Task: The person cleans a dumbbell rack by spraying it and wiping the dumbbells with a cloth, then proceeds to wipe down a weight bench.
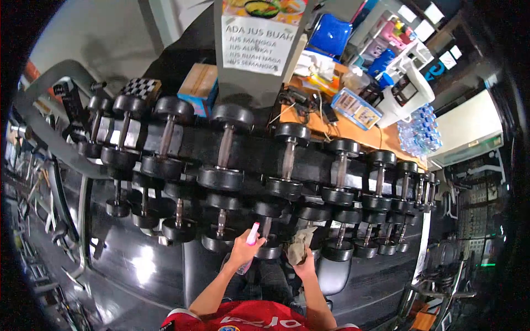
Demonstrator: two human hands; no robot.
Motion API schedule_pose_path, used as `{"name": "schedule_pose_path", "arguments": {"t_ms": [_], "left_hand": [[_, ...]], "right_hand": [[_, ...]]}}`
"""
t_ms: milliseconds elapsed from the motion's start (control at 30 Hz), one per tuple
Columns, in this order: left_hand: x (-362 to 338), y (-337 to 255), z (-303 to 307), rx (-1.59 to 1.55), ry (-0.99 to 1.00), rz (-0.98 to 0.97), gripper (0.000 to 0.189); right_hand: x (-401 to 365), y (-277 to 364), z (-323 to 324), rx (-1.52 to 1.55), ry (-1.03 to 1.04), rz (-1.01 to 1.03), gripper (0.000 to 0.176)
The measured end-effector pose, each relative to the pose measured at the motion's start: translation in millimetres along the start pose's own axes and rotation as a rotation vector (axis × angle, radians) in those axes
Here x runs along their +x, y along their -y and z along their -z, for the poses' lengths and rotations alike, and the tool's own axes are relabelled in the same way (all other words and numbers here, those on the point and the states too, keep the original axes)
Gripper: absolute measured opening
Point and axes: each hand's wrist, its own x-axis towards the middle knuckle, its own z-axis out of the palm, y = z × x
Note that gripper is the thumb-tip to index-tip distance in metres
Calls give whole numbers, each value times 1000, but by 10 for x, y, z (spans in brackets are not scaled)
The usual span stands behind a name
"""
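My left hand [243, 250] is wrapped round a spray bottle [253, 234] with a pink and white top; part of its clear body shows below the fist. A crumpled grey-beige cloth [298, 247] is bunched up in my right hand [304, 267], one corner sticking up. Both hands are in front of the lower row of a rack. The dumbbell [267, 227] nearest my left hand has black round heads and a metal handle. Behind the cloth, another lower dumbbell [311, 213] is partly hidden.
Along the upper tier lie several more dumbbells [225, 146]. Beyond it are a cardboard box [199, 81], a pillar with a juice sign [254, 47], and an orange-topped table [389, 138] carrying wrapped water bottles [419, 132]. Behind my right hand's side stands a black bench pad [334, 277].
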Motion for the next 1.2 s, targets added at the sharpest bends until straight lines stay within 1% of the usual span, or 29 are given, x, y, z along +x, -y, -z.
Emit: {"name": "schedule_pose_path", "arguments": {"t_ms": [67,133,200,267,333,367,400,433,467,500,533,567,600,633,667,700,733,767,800,867,900,967,1000,1033,1067,1100,1133,1167,1200], "left_hand": [[106,-13,-116,66,12,-42,28],[202,52,-256,61,5,-25,29],[287,167,-394,92,-4,-31,28],[379,347,-500,75,19,-26,28],[424,391,-556,51,43,119,28],[441,471,-598,103,1,46,27],[454,526,-635,110,-4,58,27],[446,529,-659,89,-17,33,27],[436,529,-670,69,-26,7,26],[428,459,-659,90,3,33,25],[391,388,-647,100,5,45,25],[357,320,-639,80,2,36,24],[341,319,-632,59,-3,26,24],[310,459,-647,83,-61,-53,21],[252,481,-629,90,-63,-48,21],[184,459,-588,-10,-54,96,20],[116,481,-552,-110,-45,241,19],[51,653,-544,-110,-63,190,19],[-4,711,-530,-103,-59,194,19],[-88,802,-537,-48,-75,242,20],[-115,865,-551,-34,-85,210,21],[-124,851,-552,2,-39,259,21],[-130,848,-557,34,-3,297,21],[-139,942,-581,31,4,303,21],[-131,1096,-610,58,12,218,20],[-123,1184,-622,85,15,132,20],[-113,1184,-625,83,20,135,20],[-99,1171,-632,61,40,166,20],[-83,1159,-631,38,60,197,20]], "right_hand": [[-71,45,-3,2,-47,41,35],[-128,108,-50,-8,-31,38,36],[-125,175,0,70,122,49,43],[-36,284,46,82,133,52,47],[135,366,100,58,85,75,47],[230,414,131,-121,56,126,45],[349,462,137,-303,31,175,43],[472,505,71,-409,85,230,43],[685,449,116,-519,-3,347,48],[814,456,27,-839,39,562,47],[906,464,-83,-1177,93,838,41],[1086,378,-99,-1279,63,896,39],[1239,354,-185,-1561,189,1166,46],[1170,275,-534,-1731,242,1329,60],[1300,225,-735,-1974,468,1332,60],[1413,2,-825,-2125,476,1354,60],[1476,-174,-969,-2201,472,1449,52],[1548,-296,-1117,-2150,582,1378,45],[1572,-408,-1315,-2252,595,1377,40],[1732,-734,-1457,-2558,544,1176,32],[1809,-844,-1500,-2558,534,1162,32],[1886,-982,-1535,-2771,432,1098,27],[1886,-945,-1462,-2775,433,1085,27],[1836,-805,-1394,-2577,559,1228,27],[1766,-637,-1351,-2368,667,1355,28],[1623,-455,-1342,-2239,702,1422,33],[1619,-353,-1185,-1979,671,1391,40],[1615,-219,-946,-2064,559,1450,46],[1526,-88,-801,-1840,458,1386,56]]}}
